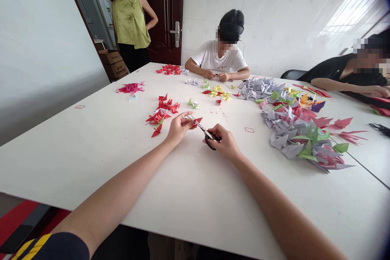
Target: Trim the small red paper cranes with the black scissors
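Note:
Black-handled scissors (210, 139) are gripped in my right hand (226, 141), their blades pointing up and left. My left hand (178, 126) pinches a red folded paper crane (197, 122) by one side. The scissor blades lie against or just over the crane, close to my left fingertips; whether they touch the paper I cannot tell. Just beyond my left hand is a loose heap of red paper cranes (167, 105), with a green-tipped one at its near end. A small green and white crane (193, 104) lies past my fingertips.
A large pile of grey, pink and green cranes (292, 130) spreads on the right of the white table (91, 150). Pink strings (131, 87) lie far left. Yellow cranes (219, 92) and paper scraps lie mid-table. Two people sit across and right; another stands by the door (164, 16).

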Motion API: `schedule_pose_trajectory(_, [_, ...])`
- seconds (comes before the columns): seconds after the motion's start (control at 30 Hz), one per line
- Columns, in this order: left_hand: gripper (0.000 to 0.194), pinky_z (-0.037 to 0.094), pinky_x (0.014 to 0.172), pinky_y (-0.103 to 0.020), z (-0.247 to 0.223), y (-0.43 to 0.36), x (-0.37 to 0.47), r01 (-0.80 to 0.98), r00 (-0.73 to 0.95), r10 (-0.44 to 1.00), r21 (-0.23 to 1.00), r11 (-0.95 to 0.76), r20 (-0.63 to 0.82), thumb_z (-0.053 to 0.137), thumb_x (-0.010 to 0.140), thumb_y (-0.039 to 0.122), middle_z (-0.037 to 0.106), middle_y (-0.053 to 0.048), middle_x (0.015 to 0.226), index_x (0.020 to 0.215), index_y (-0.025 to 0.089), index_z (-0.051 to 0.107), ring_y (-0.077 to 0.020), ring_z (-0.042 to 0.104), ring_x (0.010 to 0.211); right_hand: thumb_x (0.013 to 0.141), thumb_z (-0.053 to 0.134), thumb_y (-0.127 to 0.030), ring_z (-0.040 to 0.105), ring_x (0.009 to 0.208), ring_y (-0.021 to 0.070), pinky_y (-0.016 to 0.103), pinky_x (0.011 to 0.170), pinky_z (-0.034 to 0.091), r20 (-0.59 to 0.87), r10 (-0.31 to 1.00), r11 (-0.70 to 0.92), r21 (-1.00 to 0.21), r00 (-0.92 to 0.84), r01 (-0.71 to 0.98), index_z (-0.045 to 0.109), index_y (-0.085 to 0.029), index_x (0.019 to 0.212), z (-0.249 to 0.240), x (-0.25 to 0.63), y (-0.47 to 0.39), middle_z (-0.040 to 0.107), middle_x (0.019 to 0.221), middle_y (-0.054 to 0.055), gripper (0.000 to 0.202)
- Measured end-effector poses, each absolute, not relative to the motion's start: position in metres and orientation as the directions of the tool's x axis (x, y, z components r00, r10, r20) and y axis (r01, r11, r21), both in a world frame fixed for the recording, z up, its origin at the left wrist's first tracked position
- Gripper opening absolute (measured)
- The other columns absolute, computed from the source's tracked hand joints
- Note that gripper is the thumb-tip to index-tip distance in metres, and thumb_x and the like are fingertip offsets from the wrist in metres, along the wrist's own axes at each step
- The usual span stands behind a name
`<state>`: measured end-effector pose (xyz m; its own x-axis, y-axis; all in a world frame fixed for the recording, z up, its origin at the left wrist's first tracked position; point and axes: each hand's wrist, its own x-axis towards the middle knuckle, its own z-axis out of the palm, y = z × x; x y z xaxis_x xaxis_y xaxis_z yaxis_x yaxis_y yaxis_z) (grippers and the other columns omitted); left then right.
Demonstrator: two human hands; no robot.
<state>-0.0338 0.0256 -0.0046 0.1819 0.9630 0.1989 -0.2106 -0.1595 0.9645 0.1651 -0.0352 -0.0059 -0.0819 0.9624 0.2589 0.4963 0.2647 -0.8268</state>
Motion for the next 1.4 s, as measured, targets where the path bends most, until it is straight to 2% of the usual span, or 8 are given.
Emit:
schedule_pose_trajectory(0.37, [0.060, 0.058, 0.086, -0.040, -0.006, 0.027, -0.034, -0.186, 0.155, 0.966, 0.966, -0.178, 0.207, 0.084, 0.069, 0.036, 0.075, -0.007, 0.087, 0.119, 0.014, 0.060, -0.0190, 0.072, 0.077, 0.072, 0.073, -0.042, 0.047, 0.064, 0.0153, 0.029, 0.062, 0.037, 0.267, 0.959, 0.277, -0.825, -0.092, 0.492, 0.054, -0.024, 0.091, -0.008, 0.168, -0.032, 0.063, 0.075, -0.002, 0.033])
schedule_pose_trajectory(0.5, [0.045, 0.058, 0.086, -0.040, -0.011, 0.031, -0.035, -0.129, 0.096, 0.969, 0.968, -0.216, 0.229, 0.079, 0.074, 0.036, 0.073, -0.006, 0.082, 0.112, 0.015, 0.066, -0.0177, 0.070, 0.078, 0.072, 0.074, -0.044, 0.048, 0.065, 0.0155, 0.029, 0.062, 0.039, 0.264, 0.964, 0.251, -0.867, -0.031, 0.431, 0.053, -0.024, 0.092, -0.012, 0.176, -0.026, 0.062, 0.076, -0.002, 0.036])
schedule_pose_trajectory(0.63, [0.028, 0.058, 0.087, -0.040, -0.015, 0.035, -0.035, -0.077, 0.081, 0.974, 0.976, -0.204, 0.210, 0.076, 0.076, 0.032, 0.073, -0.007, 0.083, 0.097, 0.014, 0.071, -0.0175, 0.070, 0.078, 0.072, 0.075, -0.048, 0.057, 0.071, 0.0176, 0.029, 0.063, 0.042, 0.231, 0.969, 0.189, -0.920, 0.083, 0.344, 0.053, -0.024, 0.092, -0.020, 0.183, -0.017, 0.065, 0.080, 0.000, 0.039])
schedule_pose_trajectory(0.77, [0.020, 0.059, 0.084, -0.039, -0.017, 0.038, -0.032, -0.039, 0.072, 0.978, 0.980, -0.193, 0.195, 0.073, 0.076, 0.028, 0.074, -0.008, 0.083, 0.091, 0.014, 0.072, -0.0171, 0.069, 0.077, 0.072, 0.074, -0.047, 0.062, 0.077, 0.0191, 0.030, 0.067, 0.045, 0.201, 0.971, 0.159, -0.945, 0.125, 0.286, 0.052, -0.024, 0.094, -0.023, 0.185, -0.012, 0.069, 0.085, 0.002, 0.039])
schedule_pose_trajectory(1.03, [0.023, 0.058, 0.080, -0.036, -0.017, 0.067, -0.014, -0.081, 0.101, 0.971, 0.975, -0.209, 0.217, 0.078, 0.071, 0.029, 0.073, -0.007, 0.080, 0.087, 0.014, 0.072, -0.0147, 0.067, 0.072, 0.071, 0.070, -0.045, 0.057, 0.071, 0.0179, 0.030, 0.063, 0.043, 0.290, 0.935, 0.187, -0.893, 0.206, 0.409, 0.055, -0.023, 0.092, -0.023, 0.185, -0.006, 0.068, 0.080, 0.001, 0.033])
schedule_pose_trajectory(1.17, [0.022, 0.057, 0.079, -0.034, -0.016, 0.075, -0.011, -0.116, 0.106, 0.970, 0.971, -0.207, 0.219, 0.076, 0.072, 0.028, 0.073, -0.006, 0.080, 0.088, 0.014, 0.072, -0.0144, 0.066, 0.073, 0.070, 0.067, -0.041, 0.057, 0.070, 0.0182, 0.030, 0.065, 0.043, 0.340, 0.929, 0.227, -0.835, 0.144, 0.501, 0.058, -0.023, 0.091, -0.023, 0.192, 0.012, 0.068, 0.080, 0.001, 0.030])
schedule_pose_trajectory(1.3, [0.017, 0.058, 0.083, -0.036, -0.016, 0.081, -0.014, -0.209, 0.053, 0.979, 0.961, -0.181, 0.196, 0.074, 0.071, 0.023, 0.071, -0.005, 0.080, 0.086, 0.014, 0.070, -0.0143, 0.067, 0.074, 0.068, 0.064, -0.037, 0.061, 0.076, 0.0196, 0.032, 0.072, 0.045, 0.372, 0.924, 0.270, -0.798, 0.088, 0.539, 0.060, -0.022, 0.090, -0.019, 0.203, 0.025, 0.071, 0.082, 0.002, 0.026])
schedule_pose_trajectory(1.4, [0.016, 0.057, 0.085, -0.038, -0.018, 0.086, -0.018, -0.215, 0.012, 0.979, 0.957, -0.195, 0.202, 0.071, 0.072, 0.020, 0.070, -0.004, 0.080, 0.087, 0.014, 0.070, -0.0151, 0.066, 0.076, 0.068, 0.064, -0.035, 0.063, 0.076, 0.0213, 0.034, 0.073, 0.046, 0.352, 0.933, 0.264, -0.804, 0.069, 0.533, 0.062, -0.022, 0.089, -0.018, 0.210, 0.026, 0.072, 0.078, 0.002, 0.025])
